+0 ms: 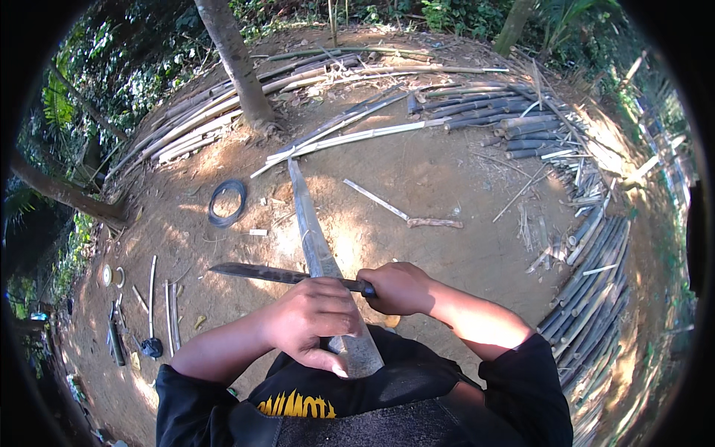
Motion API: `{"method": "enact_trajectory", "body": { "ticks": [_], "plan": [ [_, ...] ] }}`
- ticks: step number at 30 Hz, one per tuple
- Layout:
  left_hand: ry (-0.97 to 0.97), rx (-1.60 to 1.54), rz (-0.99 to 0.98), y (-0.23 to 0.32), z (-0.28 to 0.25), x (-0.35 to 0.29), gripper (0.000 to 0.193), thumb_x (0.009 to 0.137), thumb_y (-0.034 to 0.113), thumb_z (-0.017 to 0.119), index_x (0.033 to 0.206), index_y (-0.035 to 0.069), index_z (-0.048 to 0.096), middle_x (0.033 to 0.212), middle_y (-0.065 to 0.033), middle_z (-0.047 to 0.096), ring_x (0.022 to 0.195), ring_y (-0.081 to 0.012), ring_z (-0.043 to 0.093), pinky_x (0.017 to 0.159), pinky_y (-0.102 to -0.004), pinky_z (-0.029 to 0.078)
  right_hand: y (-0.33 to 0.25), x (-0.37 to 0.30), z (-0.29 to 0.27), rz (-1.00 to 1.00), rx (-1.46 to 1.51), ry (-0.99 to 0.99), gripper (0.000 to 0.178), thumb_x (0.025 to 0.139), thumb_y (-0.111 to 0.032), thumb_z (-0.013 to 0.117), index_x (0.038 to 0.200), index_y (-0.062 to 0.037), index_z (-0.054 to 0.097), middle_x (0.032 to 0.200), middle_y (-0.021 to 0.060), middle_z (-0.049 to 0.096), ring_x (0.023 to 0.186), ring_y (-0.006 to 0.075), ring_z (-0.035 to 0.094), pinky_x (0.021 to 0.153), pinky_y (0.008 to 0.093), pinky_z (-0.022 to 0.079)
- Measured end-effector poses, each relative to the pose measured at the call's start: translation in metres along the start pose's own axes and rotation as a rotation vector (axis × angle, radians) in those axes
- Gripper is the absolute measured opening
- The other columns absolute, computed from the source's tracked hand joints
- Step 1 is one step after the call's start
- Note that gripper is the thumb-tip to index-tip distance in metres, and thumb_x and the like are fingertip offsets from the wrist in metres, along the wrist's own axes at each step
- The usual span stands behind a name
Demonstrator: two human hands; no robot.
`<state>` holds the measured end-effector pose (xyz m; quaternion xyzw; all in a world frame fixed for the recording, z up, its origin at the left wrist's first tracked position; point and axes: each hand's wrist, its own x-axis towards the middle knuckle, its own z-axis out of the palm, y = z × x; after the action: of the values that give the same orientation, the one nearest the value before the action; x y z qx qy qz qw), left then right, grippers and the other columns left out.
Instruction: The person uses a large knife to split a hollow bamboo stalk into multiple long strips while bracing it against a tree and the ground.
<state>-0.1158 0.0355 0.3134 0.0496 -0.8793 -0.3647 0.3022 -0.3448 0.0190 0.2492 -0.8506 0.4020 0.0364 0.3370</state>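
Observation:
My right hand (397, 288) is closed around the dark handle of a machete (257, 273), its blade pointing left. The blade lies across a long grey, flat-looking bamboo piece (310, 231), which runs from my lap away to the far side and narrows in the view. My left hand (316, 316) is wrapped over the near part of the bamboo piece, its thumb toward me. Its fingers sit right beside the blade and hide a short stretch of it. Whether those fingers also press on the blade I cannot tell. The bamboo's near end rests against my dark shirt.
A tree trunk (237, 63) rises beyond a coil of black wire or tubing (227, 203). Bamboo poles (596, 290) are stacked at right, with more poles (477, 112) at the back. A thin strip (376, 199) and a stick (435, 223) lie on the brown ground.

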Motion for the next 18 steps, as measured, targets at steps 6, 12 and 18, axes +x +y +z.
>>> {"method": "enact_trajectory", "body": {
  "ticks": [6,12,18],
  "plan": [
    [0.054,-0.083,0.081,-0.025,0.014,-0.015,0.06,0.074,0.064,0.078,0.075,0.006,0.064,0.075,-0.0058,0.064,0.065,-0.0267,0.062,0.057,-0.038,0.044,0.005,-0.001,-0.003,0.028,-0.06,0.006,0.022,0.082,-0.019,0.064,0.104,-0.0128,0.063,0.088,0.017,0.07,0.089,0.0404,0.069,0.076,0.0523,0.053],
    [0.201,-0.116,0.095,-0.034,0.027,-0.029,0.053,0.085,0.059,0.069,0.073,0.008,0.063,0.065,-0.0046,0.062,0.055,-0.0231,0.061,0.052,-0.0346,0.044,-0.009,-0.016,-0.02,0.062,-0.049,0.036,0.023,0.08,-0.017,0.06,0.101,-0.0143,0.066,0.096,0.0147,0.071,0.096,0.0376,0.068,0.078,0.051,0.054],
    [0.164,-0.101,0.064,-0.026,0.022,-0.014,0.061,0.087,0.065,0.065,0.062,0.01,0.06,0.055,-0.0008,0.058,0.047,-0.0198,0.056,0.048,-0.0327,0.04,0.006,-0.013,-0.008,-0.093,-0.037,0.083,0.023,0.074,-0.015,0.065,0.097,-0.0109,0.065,0.089,0.0145,0.069,0.087,0.0381,0.067,0.074,0.051,0.051]
  ]
}}
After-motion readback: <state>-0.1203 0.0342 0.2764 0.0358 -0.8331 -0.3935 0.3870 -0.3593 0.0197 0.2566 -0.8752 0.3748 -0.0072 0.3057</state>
